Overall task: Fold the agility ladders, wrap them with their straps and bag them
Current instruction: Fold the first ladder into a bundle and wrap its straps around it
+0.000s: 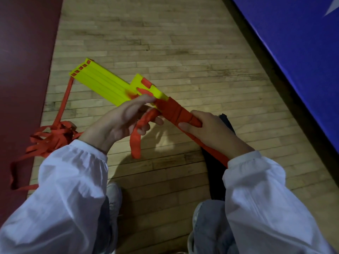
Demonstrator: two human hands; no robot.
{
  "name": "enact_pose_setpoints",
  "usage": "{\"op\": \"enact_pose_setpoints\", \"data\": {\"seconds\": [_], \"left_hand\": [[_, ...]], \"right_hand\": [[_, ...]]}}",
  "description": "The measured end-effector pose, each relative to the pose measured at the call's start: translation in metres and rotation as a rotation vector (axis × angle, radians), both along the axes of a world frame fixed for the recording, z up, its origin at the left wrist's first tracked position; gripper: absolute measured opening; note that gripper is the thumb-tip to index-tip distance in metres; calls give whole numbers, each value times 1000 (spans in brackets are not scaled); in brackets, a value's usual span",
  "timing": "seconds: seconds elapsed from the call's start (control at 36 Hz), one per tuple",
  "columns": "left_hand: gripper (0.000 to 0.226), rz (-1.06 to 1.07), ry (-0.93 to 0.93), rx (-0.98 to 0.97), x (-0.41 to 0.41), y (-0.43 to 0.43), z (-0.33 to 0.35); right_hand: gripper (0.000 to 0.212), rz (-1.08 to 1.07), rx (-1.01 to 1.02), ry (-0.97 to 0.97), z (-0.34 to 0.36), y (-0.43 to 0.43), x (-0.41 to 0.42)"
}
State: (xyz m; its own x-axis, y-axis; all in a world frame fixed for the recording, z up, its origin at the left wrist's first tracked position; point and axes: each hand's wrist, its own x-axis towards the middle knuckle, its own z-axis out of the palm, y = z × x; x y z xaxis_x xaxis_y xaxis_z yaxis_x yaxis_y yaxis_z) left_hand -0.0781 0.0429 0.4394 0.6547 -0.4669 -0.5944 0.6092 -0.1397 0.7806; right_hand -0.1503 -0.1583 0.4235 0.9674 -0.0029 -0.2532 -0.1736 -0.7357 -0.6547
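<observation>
Right hand [211,129] grips the strap-wrapped end of a folded yellow ladder bundle [146,88], held above the wooden floor [183,52]. Left hand [117,121] pinches the loose red strap [136,142], its tail dangling. A second ladder stack [99,81] lies farther left, straps tangled [49,138] nearby.

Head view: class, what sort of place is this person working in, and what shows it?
Probably a sports hall: a strip-wood floor, a blue panel along its edge, and yellow agility-ladder rungs with red straps.
</observation>
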Motion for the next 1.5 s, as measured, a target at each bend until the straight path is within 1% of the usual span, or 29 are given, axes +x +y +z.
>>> {"op": "enact_pose_setpoints", "data": {"seconds": [0.06, 0.14, 0.25, 0.36, 0.47, 0.58, 0.64, 0.69, 0.75, 0.78, 0.83, 0.89, 1.03, 1.19, 1.28, 1.42, 1.5], "left_hand": [[44, 8, 22, 17, 0, 0, 0], [54, 1, -6, 91, -1, -1, -3], [53, -17, -67, 185, -1, -2, -8], [47, 43, -105, 192, -1, -2, -13], [42, 51, -89, 216, 3, -1, -14], [42, 50, -95, 210, 3, -2, -14], [42, 41, -108, 199, 2, -2, -13], [41, 33, -120, 188, 2, -2, -11], [40, 30, -126, 178, 1, -1, -10], [40, 32, -128, 176, 1, -1, -9], [41, 37, -129, 176, 1, 0, -9], [41, 35, -122, 165, 1, 0, -8], [45, -4, -80, 130, 0, -1, -4], [55, -10, -107, 196, 0, 3, -8], [50, 19, -136, 216, 0, 2, -9], [31, 66, -124, 162, 1, 0, -11], [25, 76, -126, 159, 1, -1, -13]], "right_hand": [[28, 19, -22, -10, -2, 2, -1], [30, 35, -71, -44, -3, 4, -2], [35, 66, -125, -85, -3, 5, -3], [33, 80, -116, -100, -2, 6, -3], [30, 100, -93, -22, -2, 8, -3], [36, 109, -21, 95, -1, 9, -3], [30, 116, 2, 131, 0, 9, -3], [26, 110, 62, 171, 0, 10, -3], [27, 78, 151, 225, 1, 11, -4], [32, 52, 196, 254, 2, 12, -4], [55, -10, 263, 300, 5, 12, -4], [66, -59, 297, 319, 6, 12, -3], [62, -48, 243, 255, 8, 13, -3], [61, -65, 176, 180, 11, 10, -3], [63, -46, 143, 175, 13, 11, -4], [45, 4, 63, 184, 13, 11, -6], [53, 14, 15, 182, 11, 12, -4]]}}
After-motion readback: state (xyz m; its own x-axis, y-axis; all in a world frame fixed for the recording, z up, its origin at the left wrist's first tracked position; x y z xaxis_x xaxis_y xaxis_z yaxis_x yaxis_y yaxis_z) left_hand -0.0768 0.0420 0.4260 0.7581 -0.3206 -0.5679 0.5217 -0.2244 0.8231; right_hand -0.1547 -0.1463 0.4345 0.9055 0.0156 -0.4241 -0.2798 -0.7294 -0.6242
